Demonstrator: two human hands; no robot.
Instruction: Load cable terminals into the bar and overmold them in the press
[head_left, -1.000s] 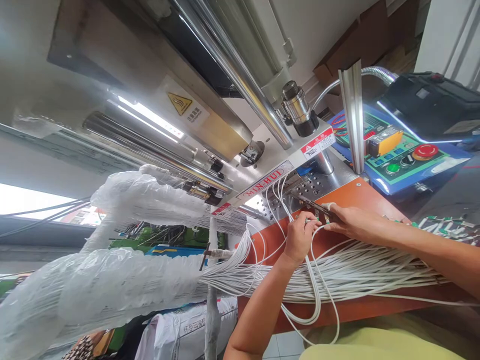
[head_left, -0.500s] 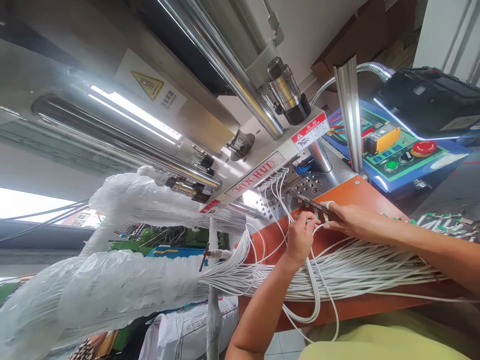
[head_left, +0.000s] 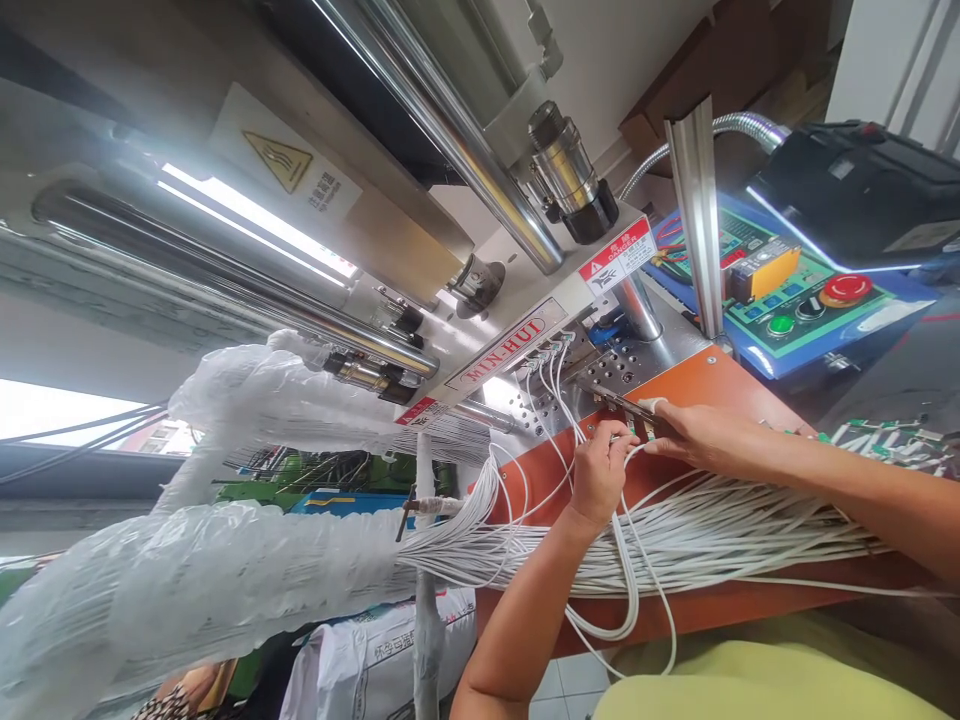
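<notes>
My left hand (head_left: 598,475) pinches the end of a white cable (head_left: 637,570) that hangs in a loop below it. Its fingertips are against the near side of a narrow metal bar (head_left: 626,405), where small green and metal connector ends show. My right hand (head_left: 697,435) is closed around the right end of this bar, thumb on top and fingers below. The bar lies slanted over the orange board, its far end by the machine's drilled metal plate (head_left: 615,370). My fingers partly hide the connector ends.
A thick bundle of white cables (head_left: 720,530) crosses the orange board (head_left: 720,390) beneath my forearms. Cables with connectors sit under the press head (head_left: 517,345). To the right are a control panel (head_left: 810,310) with a red button and a pile of connector ends (head_left: 892,445).
Both hands keep nearly the same place and grip at the bar. The view has shifted slightly.
</notes>
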